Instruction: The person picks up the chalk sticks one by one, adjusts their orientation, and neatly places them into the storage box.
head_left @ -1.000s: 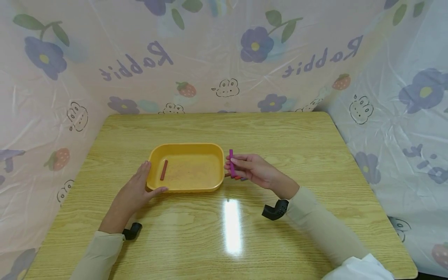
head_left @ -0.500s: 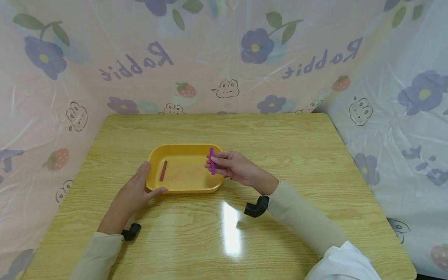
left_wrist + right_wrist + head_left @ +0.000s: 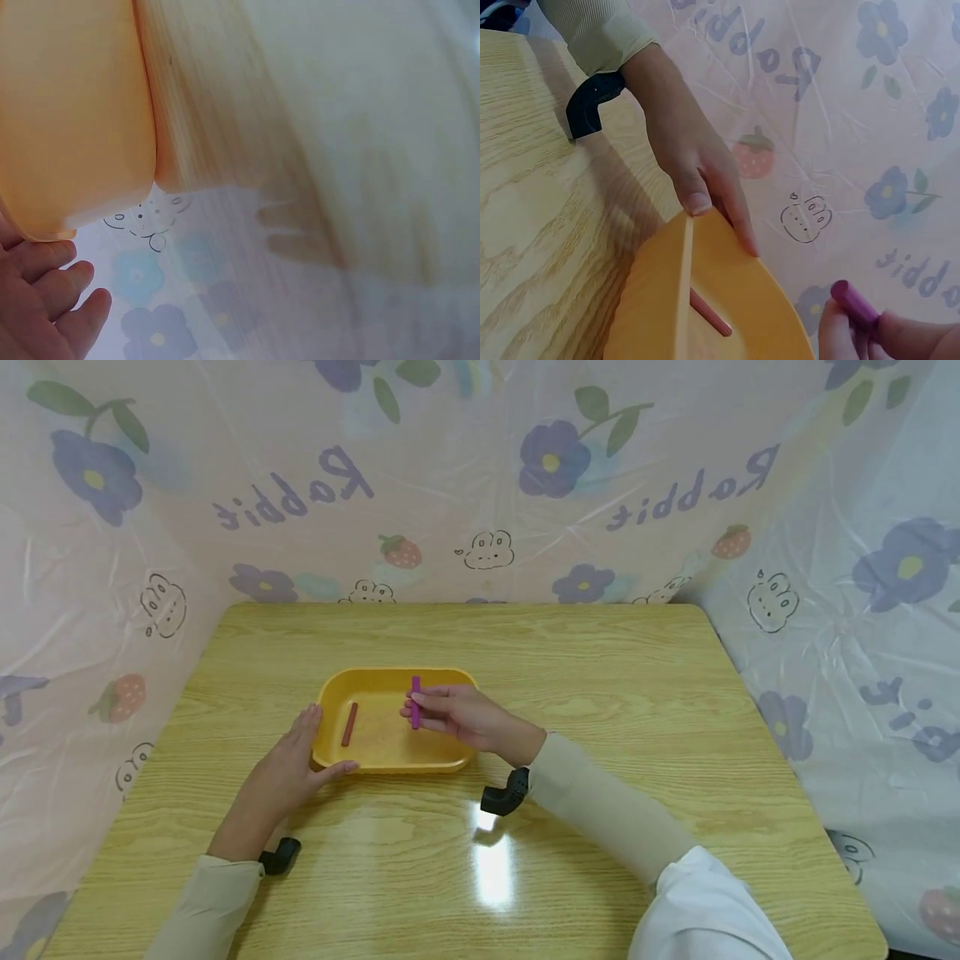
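Note:
My right hand (image 3: 468, 717) pinches a purple crayon (image 3: 416, 703) between thumb and fingers, upright in the head view and over the yellow tray (image 3: 397, 769). One end of that purple crayon (image 3: 853, 301) sticks out past the fingertips in the right wrist view. Inside the tray, toward its left end, lies a reddish-brown crayon (image 3: 349, 725). My left hand (image 3: 281, 781) rests against the tray's left end, fingers along the outer side and thumb at the near rim. In the left wrist view, its fingertips (image 3: 84, 319) show beside the tray's wall.
The tray stands on a wood-grain table (image 3: 600, 660). Flower-and-rabbit sheeting (image 3: 487, 485) hangs behind and at both sides. A black wrist camera mount (image 3: 506, 793) juts from the right wrist, another mount (image 3: 281, 857) from the left. Light glares off the table (image 3: 492, 877) in front.
My right hand has carried the purple crayon leftward, from beside the tray's right end to above its inside. Crayons lying right of the tray are now hidden by that arm. The left hand stays put.

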`<action>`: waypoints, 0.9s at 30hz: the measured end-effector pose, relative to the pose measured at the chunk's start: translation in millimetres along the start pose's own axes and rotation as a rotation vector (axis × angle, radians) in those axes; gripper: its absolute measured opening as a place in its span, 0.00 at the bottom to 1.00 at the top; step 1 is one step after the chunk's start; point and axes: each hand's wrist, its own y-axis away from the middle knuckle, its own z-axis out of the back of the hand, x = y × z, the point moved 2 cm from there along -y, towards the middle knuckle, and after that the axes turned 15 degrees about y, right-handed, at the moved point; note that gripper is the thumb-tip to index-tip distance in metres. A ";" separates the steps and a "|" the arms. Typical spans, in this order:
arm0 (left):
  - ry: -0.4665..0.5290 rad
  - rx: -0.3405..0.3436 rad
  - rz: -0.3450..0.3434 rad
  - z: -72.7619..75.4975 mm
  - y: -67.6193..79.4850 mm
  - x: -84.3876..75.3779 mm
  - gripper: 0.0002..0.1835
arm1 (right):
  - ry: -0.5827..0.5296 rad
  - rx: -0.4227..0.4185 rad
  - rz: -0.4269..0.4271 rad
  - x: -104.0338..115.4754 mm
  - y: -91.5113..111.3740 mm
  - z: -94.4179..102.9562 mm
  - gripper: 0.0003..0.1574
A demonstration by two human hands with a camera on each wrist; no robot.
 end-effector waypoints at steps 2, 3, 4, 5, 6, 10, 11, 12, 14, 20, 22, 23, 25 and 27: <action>0.001 0.002 0.003 0.0 -0.2 0.0 0.61 | -0.009 -0.013 -0.028 -0.6 -7.3 -2.9 0.20; 0.003 0.004 0.005 0.1 -0.3 -0.1 0.61 | -0.010 -0.019 -0.041 -0.8 -10.7 -4.2 0.21; 0.005 0.006 0.007 0.2 -0.3 -0.2 0.61 | -0.008 -0.030 -0.055 -0.9 -13.9 -5.5 0.22; 0.006 0.008 0.009 0.3 -0.3 -0.3 0.61 | -0.003 -0.036 -0.065 -1.1 -16.8 -6.8 0.23; 0.006 0.009 0.012 0.5 -0.2 -0.5 0.61 | -0.001 -0.044 -0.073 -1.4 -19.8 -7.8 0.24; 0.007 0.015 0.003 1.5 0.4 -1.7 0.61 | 0.009 -0.077 -0.096 -2.8 -30.6 -11.3 0.22; 0.009 0.016 0.001 1.6 0.6 -1.8 0.60 | 0.007 -0.082 -0.098 -3.5 -33.3 -11.8 0.22; 0.010 0.017 -0.002 1.7 0.7 -1.9 0.60 | 0.000 -0.090 -0.103 -4.2 -35.8 -12.3 0.22; 0.010 0.017 -0.008 2.0 0.8 -2.2 0.60 | -0.007 -0.102 -0.113 -6.3 -41.1 -13.4 0.22; 0.017 0.021 -0.007 2.1 0.4 -2.0 0.60 | 0.016 -0.136 -0.148 -17.2 -55.2 -15.8 0.21; 0.019 0.022 -0.006 2.0 0.4 -1.9 0.60 | 0.019 -0.145 -0.158 -21.1 -58.8 -16.6 0.20; 0.020 0.023 -0.006 1.8 0.3 -1.8 0.60 | 0.018 -0.150 -0.163 -23.0 -60.4 -16.8 0.19; 0.020 0.022 -0.004 1.7 0.3 -1.7 0.60 | 0.018 -0.157 -0.174 -26.5 -62.9 -17.0 0.17; 0.020 0.021 -0.001 1.4 0.2 -1.7 0.61 | 0.037 -0.159 -0.182 -29.5 -64.3 -17.1 0.17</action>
